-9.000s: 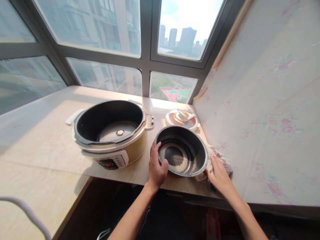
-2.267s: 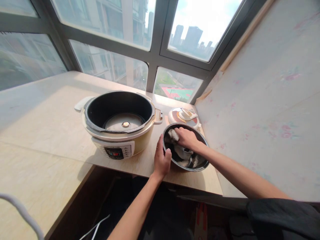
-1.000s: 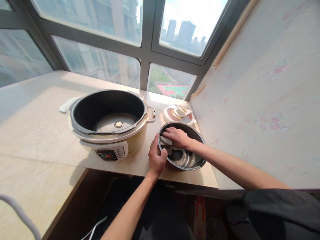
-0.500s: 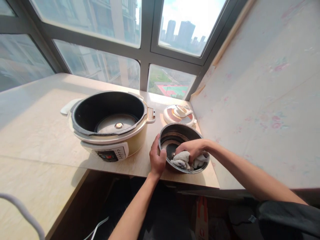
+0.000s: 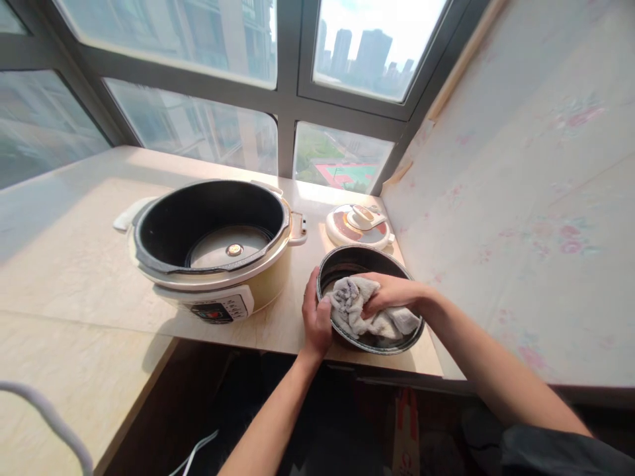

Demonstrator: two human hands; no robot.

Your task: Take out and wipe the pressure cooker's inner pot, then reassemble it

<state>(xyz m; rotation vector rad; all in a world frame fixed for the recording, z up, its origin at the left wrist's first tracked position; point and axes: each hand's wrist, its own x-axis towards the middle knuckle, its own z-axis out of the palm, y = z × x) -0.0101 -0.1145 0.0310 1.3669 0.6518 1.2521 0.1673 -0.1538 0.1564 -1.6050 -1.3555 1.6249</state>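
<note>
A dark round inner pot [image 5: 384, 260] stands near the front edge of the stone counter. My left hand [image 5: 317, 317] grips its left rim, thumb by the rim and fingers around the outer wall. Inside the pot, my right hand [image 5: 391, 294] is closed on a crumpled, greyish-white cloth [image 5: 353, 311], which lies against the left inner wall and spreads toward the right. The cloth and hand hide most of the pot's bottom. To the left stands the open electric pressure cooker body [image 5: 268, 284], with a metal heating plate [image 5: 211, 248] inside.
Behind the pot, the white-and-brown cooker lid [image 5: 358, 226] lies on the counter [image 5: 64, 251]. A floral-papered wall [image 5: 536, 198] rises at the right, windows at the back. A grey cable [image 5: 49, 420] curves at lower left. Below the front edge are dark items and a bag [image 5: 405, 433].
My right hand has brought the cloth up and left inside the pot, and more of the cloth shows. My left hand stays on the rim. The view has shifted slightly.
</note>
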